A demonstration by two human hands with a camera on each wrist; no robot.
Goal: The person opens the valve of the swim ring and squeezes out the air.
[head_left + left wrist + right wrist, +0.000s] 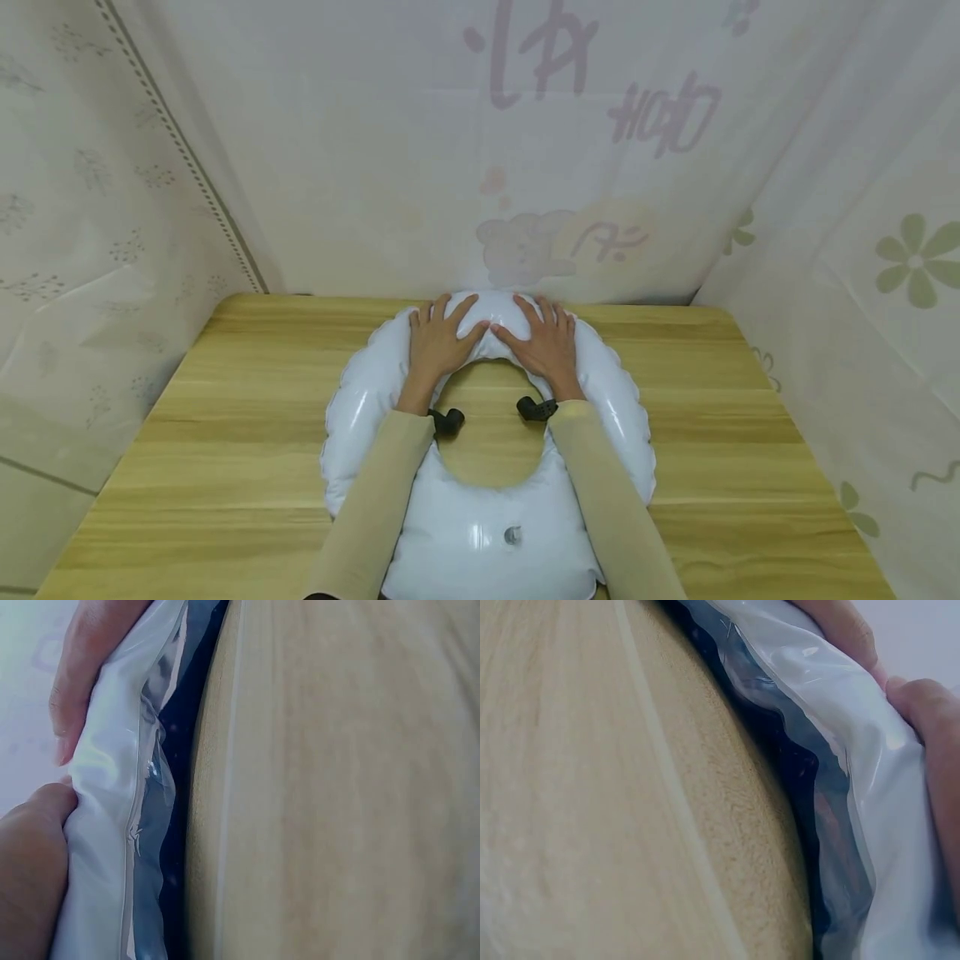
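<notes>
A white inflated swim ring point(450, 521) lies on the wooden table, its round opening facing up. A small clear valve point(512, 535) sits on its near part. My left hand point(437, 335) rests on the far part with fingers spread, and my right hand point(549, 343) lies beside it in the same way. The two thumbs nearly meet at the middle. In the left wrist view, the ring's white wall point(101, 802) runs beside the thumbs, above a clear seam edge. The right wrist view shows a similar wrinkled wall point(885, 787); most fingers are hidden there.
The wooden table point(247, 433) extends to both sides of the ring and shows through its opening. Behind stands a pale printed curtain point(337, 167), with patterned sheets at left and right. Black wrist cameras point(450, 422) hang over the opening.
</notes>
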